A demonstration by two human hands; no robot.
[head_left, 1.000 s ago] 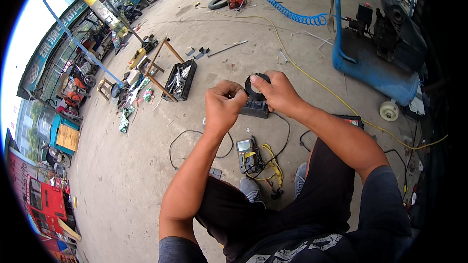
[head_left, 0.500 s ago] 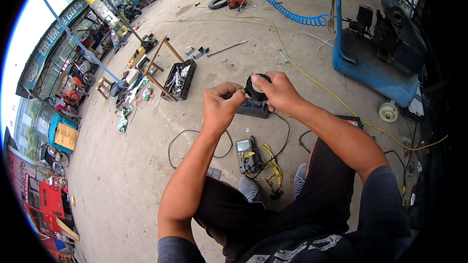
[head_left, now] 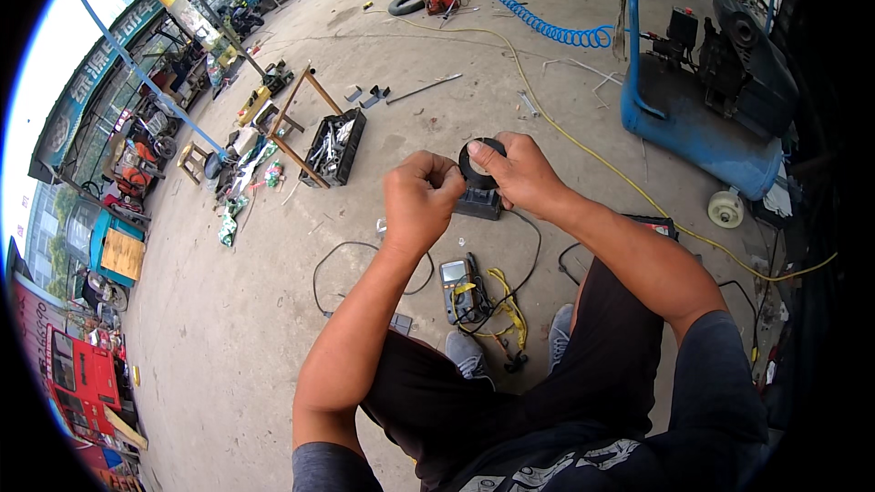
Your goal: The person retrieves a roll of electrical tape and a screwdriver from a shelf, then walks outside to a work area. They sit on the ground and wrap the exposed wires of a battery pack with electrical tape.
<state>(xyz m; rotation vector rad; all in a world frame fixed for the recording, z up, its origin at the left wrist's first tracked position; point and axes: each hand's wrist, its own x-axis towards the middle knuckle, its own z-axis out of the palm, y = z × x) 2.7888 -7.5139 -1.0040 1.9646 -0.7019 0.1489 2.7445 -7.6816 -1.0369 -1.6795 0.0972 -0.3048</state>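
Note:
My right hand (head_left: 529, 175) grips a roll of black tape (head_left: 478, 180), thumb across its ring and fingers behind. Close beside the roll, my left hand (head_left: 421, 191) is closed in a pinch, thumb against forefinger; what lies between the fingertips is hidden. Beneath the hands a black rectangular box (head_left: 478, 205) rests on the concrete, with a thin dark cable running from its right side. A grey multimeter (head_left: 455, 275) lies nearer to me, beside tangled yellow and black leads (head_left: 518, 314) just beyond my shoes.
A blue air compressor (head_left: 702, 132) stands at the right, with a coiled blue hose (head_left: 547, 29) farther off. A yellow hose (head_left: 592, 153) crosses the floor. To the left are a black crate (head_left: 351, 159) of tools and a wooden frame (head_left: 301, 114).
My left hand has shifted very slightly and its fingers are curled more tightly beside the roll. The right hand still holds the tape in nearly the same place.

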